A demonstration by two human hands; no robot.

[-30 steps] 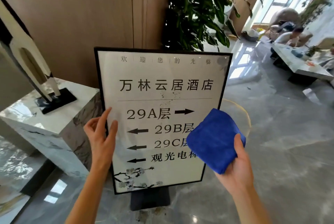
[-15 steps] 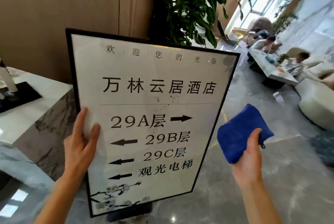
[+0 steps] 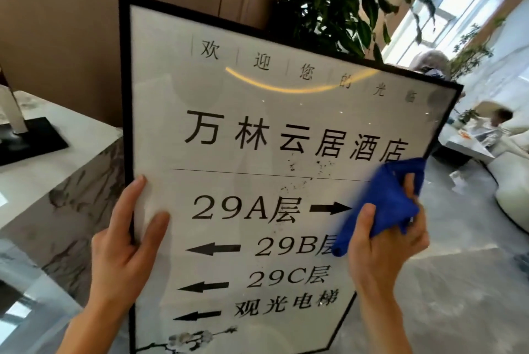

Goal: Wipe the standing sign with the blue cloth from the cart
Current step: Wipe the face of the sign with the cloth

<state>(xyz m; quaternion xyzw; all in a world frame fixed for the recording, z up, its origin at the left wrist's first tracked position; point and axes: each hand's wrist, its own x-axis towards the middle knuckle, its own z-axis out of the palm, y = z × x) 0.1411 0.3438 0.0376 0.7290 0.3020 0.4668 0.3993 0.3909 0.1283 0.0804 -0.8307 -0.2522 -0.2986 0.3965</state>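
The standing sign (image 3: pixel 257 130) fills the middle of the view, a black-framed white panel with Chinese text and arrows, tilted toward me. Dark specks dot its face near the centre line. My left hand (image 3: pixel 126 245) grips the sign's left frame edge, thumb on the glass. My right hand (image 3: pixel 383 245) holds the bunched blue cloth (image 3: pixel 380 205) against the sign's right side, beside the top arrow. The sign's base is out of view.
A marble pedestal (image 3: pixel 57 170) with a black-based sculpture (image 3: pixel 25 136) stands at the left. A large green plant (image 3: pixel 343 4) rises behind the sign. People sit at a low table (image 3: pixel 469 145) on the far right. Polished grey floor (image 3: pixel 458 282) stretches to the right.
The sign has come much closer and larger in view. My right hand has brought the blue cloth from beside the frame onto the sign's right side. My left hand stays on the left edge.
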